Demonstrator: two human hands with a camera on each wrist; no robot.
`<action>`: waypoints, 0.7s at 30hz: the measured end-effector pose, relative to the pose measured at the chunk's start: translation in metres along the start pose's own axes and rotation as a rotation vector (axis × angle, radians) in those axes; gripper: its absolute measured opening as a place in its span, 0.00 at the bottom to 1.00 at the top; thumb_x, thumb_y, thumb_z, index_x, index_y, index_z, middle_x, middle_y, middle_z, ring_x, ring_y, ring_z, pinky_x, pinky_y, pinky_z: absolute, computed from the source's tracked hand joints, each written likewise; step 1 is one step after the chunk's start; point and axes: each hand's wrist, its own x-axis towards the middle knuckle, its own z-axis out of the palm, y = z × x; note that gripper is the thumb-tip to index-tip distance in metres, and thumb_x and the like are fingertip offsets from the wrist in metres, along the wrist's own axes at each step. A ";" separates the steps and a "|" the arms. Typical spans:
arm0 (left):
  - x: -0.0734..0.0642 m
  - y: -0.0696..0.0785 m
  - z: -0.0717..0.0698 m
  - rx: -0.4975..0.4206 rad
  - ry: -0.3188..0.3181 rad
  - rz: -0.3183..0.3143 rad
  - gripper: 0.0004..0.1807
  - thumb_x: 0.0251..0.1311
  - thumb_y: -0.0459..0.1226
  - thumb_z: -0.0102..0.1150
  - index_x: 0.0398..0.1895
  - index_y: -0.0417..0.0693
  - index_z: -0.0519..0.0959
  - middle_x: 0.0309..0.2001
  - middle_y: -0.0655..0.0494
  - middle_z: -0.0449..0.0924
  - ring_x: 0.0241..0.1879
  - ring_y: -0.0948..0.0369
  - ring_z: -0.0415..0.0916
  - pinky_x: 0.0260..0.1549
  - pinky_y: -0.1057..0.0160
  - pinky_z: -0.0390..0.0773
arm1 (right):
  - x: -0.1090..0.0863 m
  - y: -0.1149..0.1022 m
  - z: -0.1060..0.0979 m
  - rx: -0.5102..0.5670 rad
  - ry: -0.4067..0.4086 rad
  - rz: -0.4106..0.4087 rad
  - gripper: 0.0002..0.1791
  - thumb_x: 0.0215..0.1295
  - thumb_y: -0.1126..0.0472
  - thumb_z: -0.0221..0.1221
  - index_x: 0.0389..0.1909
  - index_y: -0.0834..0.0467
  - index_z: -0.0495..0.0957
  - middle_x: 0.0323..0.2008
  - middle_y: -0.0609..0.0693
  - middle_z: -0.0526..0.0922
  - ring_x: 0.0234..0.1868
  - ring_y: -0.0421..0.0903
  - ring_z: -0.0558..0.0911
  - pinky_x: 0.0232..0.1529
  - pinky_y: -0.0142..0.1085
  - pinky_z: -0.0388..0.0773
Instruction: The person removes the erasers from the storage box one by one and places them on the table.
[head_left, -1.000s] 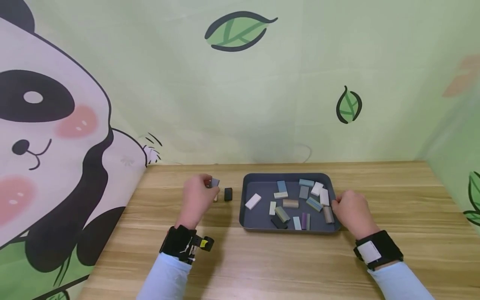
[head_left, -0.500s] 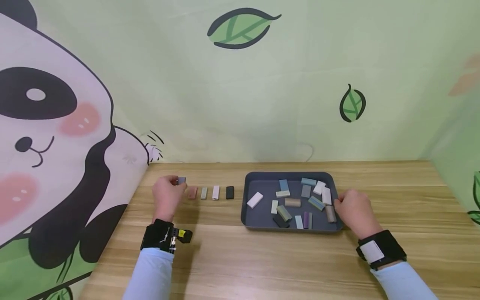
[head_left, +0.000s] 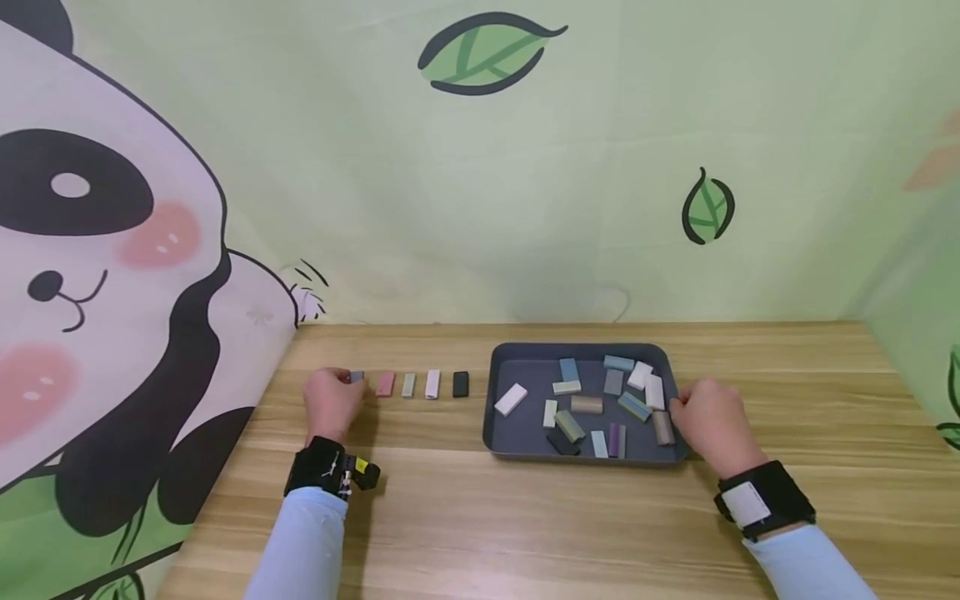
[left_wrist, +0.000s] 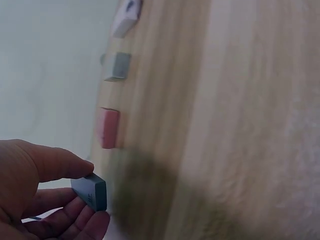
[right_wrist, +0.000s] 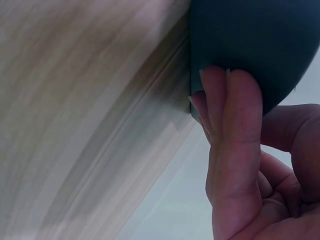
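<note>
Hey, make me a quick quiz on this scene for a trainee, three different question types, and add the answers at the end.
1. True or false: the right hand touches the tray.
2. Multiple choice: what color is the held block in the left hand? A, white; B, blue-gray; C, bright yellow.
3. Fill in: in the row of blocks on the table, the end block nearest the tray is ____.

Key: 1, true; 2, B; 3, black.
</note>
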 end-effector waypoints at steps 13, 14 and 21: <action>0.005 -0.007 0.014 0.059 0.033 0.006 0.18 0.50 0.39 0.63 0.44 0.39 0.81 0.43 0.44 0.81 0.41 0.51 0.75 0.36 0.57 0.75 | 0.000 0.001 0.003 0.001 0.021 -0.020 0.17 0.58 0.64 0.55 0.11 0.60 0.78 0.09 0.44 0.68 0.13 0.41 0.68 0.14 0.33 0.62; 0.005 -0.006 0.014 0.060 0.033 0.006 0.18 0.50 0.40 0.63 0.43 0.39 0.81 0.43 0.43 0.81 0.41 0.51 0.75 0.36 0.57 0.75 | 0.000 0.001 0.003 0.003 0.019 -0.020 0.16 0.58 0.64 0.55 0.12 0.60 0.78 0.09 0.44 0.69 0.13 0.41 0.69 0.14 0.33 0.62; 0.003 -0.005 0.017 0.047 0.028 0.003 0.19 0.51 0.39 0.62 0.46 0.37 0.80 0.44 0.42 0.81 0.42 0.50 0.76 0.39 0.54 0.77 | 0.001 0.001 0.001 0.009 0.003 0.003 0.15 0.59 0.64 0.55 0.14 0.61 0.80 0.11 0.45 0.71 0.14 0.41 0.70 0.15 0.33 0.64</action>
